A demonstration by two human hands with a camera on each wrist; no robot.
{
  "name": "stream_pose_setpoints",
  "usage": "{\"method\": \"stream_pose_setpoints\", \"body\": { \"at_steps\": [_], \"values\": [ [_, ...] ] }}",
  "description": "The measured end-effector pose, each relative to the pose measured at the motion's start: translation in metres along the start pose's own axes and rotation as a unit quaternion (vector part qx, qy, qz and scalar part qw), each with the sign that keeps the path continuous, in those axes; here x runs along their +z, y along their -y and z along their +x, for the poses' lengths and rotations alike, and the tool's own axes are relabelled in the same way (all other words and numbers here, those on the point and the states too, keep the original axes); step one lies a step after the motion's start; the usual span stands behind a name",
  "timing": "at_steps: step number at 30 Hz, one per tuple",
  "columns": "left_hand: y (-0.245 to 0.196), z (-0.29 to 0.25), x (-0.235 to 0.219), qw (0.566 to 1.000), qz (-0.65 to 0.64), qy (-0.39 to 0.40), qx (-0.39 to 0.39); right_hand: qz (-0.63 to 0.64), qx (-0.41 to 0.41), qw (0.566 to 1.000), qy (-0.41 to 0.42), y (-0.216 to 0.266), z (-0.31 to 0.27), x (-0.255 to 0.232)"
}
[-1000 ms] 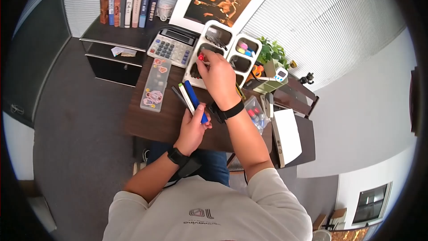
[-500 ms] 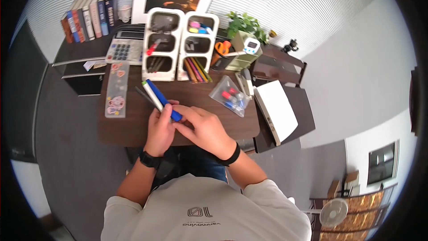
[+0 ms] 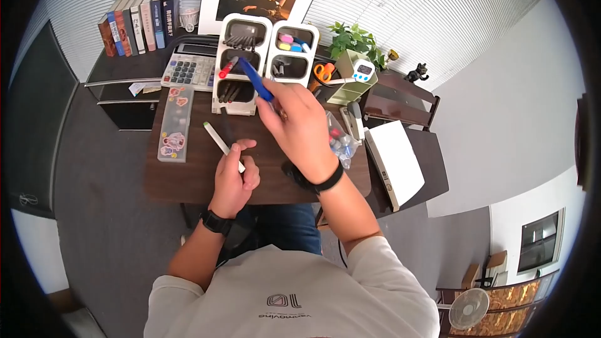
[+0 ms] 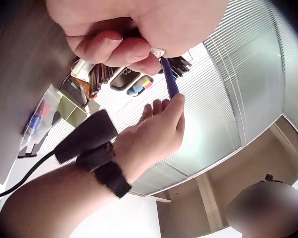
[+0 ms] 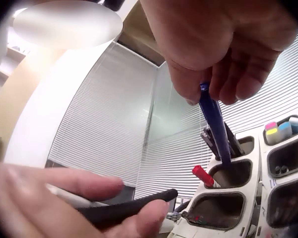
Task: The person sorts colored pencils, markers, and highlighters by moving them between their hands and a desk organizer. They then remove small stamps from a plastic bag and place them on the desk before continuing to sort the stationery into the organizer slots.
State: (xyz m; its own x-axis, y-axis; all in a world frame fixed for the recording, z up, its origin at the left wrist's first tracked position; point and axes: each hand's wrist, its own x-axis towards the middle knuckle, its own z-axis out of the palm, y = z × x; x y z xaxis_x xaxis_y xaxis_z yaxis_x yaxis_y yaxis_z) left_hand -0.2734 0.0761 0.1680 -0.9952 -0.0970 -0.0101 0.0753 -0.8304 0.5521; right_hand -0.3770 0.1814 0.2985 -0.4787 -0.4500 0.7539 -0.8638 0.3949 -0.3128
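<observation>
right hand (image 3: 300,126) forward, fingers (image 5: 249,82) curled

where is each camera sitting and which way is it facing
Head: worn on the head, looking forward and down over the desk; both forearms and the shirt show, with the left hand gripping a white pen.
Left wrist: on that wrist, looking past the left hand towards the right hand and the window blinds.
Right wrist: on that wrist, looking past the right hand at the organizer; left fingers show lower left.
Shared: both wrist views show the blue pen in the right hand.
</observation>
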Motion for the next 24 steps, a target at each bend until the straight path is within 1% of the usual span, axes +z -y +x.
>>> {"method": "stream_pose_setpoints", "body": {
  "at_steps": [1,3,4,5,7,8,10,11,12,13,15,16,17,18,19,21,22,23,24],
  "values": [
    [-0.001,0.000,0.001,1.000,-0.001,0.000,0.003,0.001,-0.003,1.000,0.001,-0.003,0.008,0.011],
    [-0.002,-0.001,0.004,0.999,0.009,-0.031,-0.006,-0.050,-0.010,0.998,0.025,-0.017,0.021,0.038],
    [0.000,0.001,0.003,0.999,0.010,-0.046,-0.004,-0.054,0.006,0.998,0.043,-0.020,0.026,0.049],
    [0.000,0.002,0.002,0.998,0.006,-0.058,-0.009,-0.050,0.001,0.998,0.044,-0.022,0.030,0.058],
    [0.000,0.003,0.004,0.998,-0.011,-0.069,-0.009,-0.089,0.021,0.994,0.054,-0.025,0.036,0.072],
    [0.000,0.002,0.000,0.999,-0.018,-0.051,-0.008,-0.086,0.025,0.995,0.054,-0.025,0.037,0.076],
    [0.002,0.004,-0.002,0.998,-0.022,-0.052,0.006,-0.071,0.026,0.995,0.069,-0.024,0.037,0.078],
    [0.005,0.005,-0.003,0.998,-0.025,-0.052,0.016,-0.059,0.032,0.994,0.083,-0.022,0.036,0.077],
    [0.007,0.006,-0.010,0.999,-0.039,-0.021,0.020,-0.067,0.033,0.993,0.095,-0.019,0.031,0.073],
    [0.007,0.007,-0.012,0.999,-0.038,-0.022,0.019,-0.066,0.034,0.993,0.095,-0.012,0.028,0.065],
    [0.008,0.009,-0.013,0.995,-0.084,-0.047,0.018,-0.053,0.055,0.992,0.098,0.001,0.018,0.045],
    [0.009,0.010,-0.011,0.995,-0.084,-0.048,0.016,-0.019,0.042,0.994,0.098,0.005,0.010,0.034],
    [0.009,0.011,-0.009,0.992,-0.109,-0.065,0.027,0.016,0.065,0.987,0.143,0.016,0.002,0.019],
    [0.010,0.012,-0.006,0.987,-0.132,-0.082,0.038,0.031,0.058,0.980,0.189,0.016,-0.011,0.010],
    [0.011,0.012,-0.006,0.987,-0.131,-0.081,0.034,0.045,0.050,0.970,0.233,0.017,-0.024,0.002],
    [0.011,0.011,-0.011,0.993,-0.117,0.003,0.027,0.069,0.048,0.952,0.295,0.019,-0.045,-0.008],
    [0.008,0.012,-0.014,0.998,-0.053,0.024,0.033,0.066,0.055,0.953,0.291,0.018,-0.052,-0.010],
    [0.010,0.011,-0.011,0.998,-0.052,0.027,0.025,0.070,0.047,0.956,0.280,0.017,-0.059,-0.012],
    [0.009,0.009,-0.009,0.999,-0.008,0.017,0.027,0.075,0.037,0.960,0.268,0.016,-0.064,-0.012]
  ]
}}
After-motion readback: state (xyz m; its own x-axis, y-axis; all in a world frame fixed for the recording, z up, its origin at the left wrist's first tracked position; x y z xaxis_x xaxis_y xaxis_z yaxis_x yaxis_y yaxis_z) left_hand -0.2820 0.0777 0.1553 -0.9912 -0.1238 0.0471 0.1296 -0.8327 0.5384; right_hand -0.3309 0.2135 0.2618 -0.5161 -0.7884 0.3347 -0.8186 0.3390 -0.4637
